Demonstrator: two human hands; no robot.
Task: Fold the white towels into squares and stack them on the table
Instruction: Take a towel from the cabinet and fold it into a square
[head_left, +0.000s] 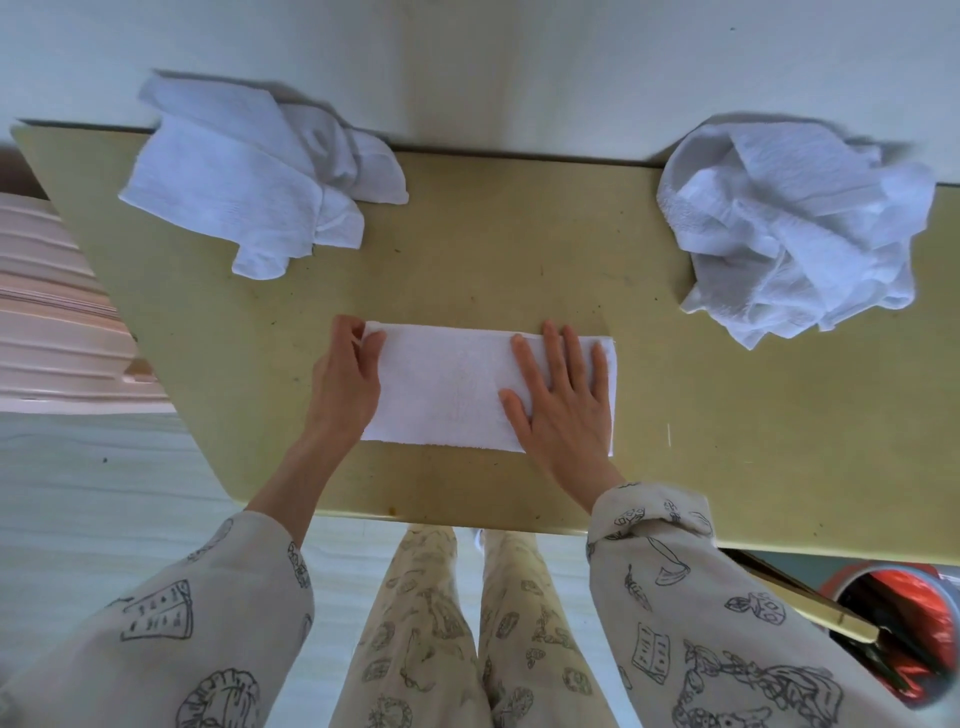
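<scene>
— Folded towel (447, 387), white: location?
— Near centre of the tabletop (519, 249), a flat rectangular strip. Left hand (345, 382) pinches its left end, grip closed on the far corner; right hand (561, 400) lies flat and spread on its right half.
— Other stock?
— Crumpled towels far left (249, 171) and far right (789, 223).

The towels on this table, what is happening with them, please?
A person is folding a white towel on the table. It lies as a long rectangle, not yet a square. The left hand pinches its left end, while the right hand presses flat on the right part. Two crumpled piles wait at the back.
</scene>
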